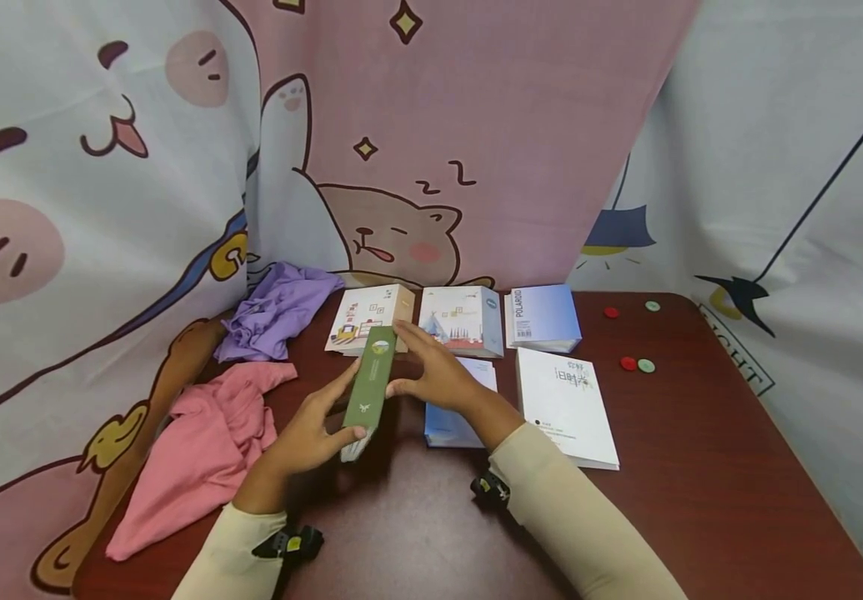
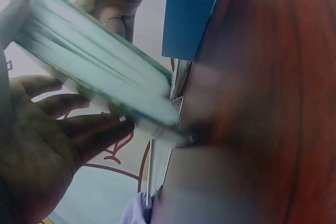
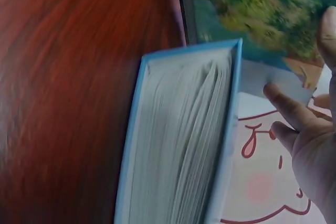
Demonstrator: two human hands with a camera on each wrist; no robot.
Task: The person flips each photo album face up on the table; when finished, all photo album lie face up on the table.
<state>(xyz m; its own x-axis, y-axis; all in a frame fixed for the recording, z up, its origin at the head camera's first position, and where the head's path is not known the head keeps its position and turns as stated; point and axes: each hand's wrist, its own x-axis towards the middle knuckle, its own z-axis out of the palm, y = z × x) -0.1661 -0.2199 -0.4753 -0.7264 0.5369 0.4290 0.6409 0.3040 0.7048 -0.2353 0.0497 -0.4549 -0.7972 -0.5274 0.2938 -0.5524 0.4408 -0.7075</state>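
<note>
A green book [image 1: 369, 385] stands tilted on its lower end on the dark red table [image 1: 701, 467], held between both hands. My left hand [image 1: 309, 429] grips its near end, thumb on the spine and fingers behind; in the left wrist view the pale page edges [image 2: 100, 61] lie over my left fingers [image 2: 79, 129]. My right hand [image 1: 431, 371] holds the far end, thumb against the cover. The right wrist view shows my right fingers [image 3: 286, 111] at the green book's picture cover [image 3: 257, 9].
A blue book [image 1: 449, 427] lies flat under my right wrist, its pages [image 3: 178, 145] close by. A white book [image 1: 566, 404] and three more books [image 1: 461, 321] lie behind. Purple cloth [image 1: 277, 308] and pink cloth [image 1: 198, 450] sit left. Small red and green discs [image 1: 637, 364] lie right.
</note>
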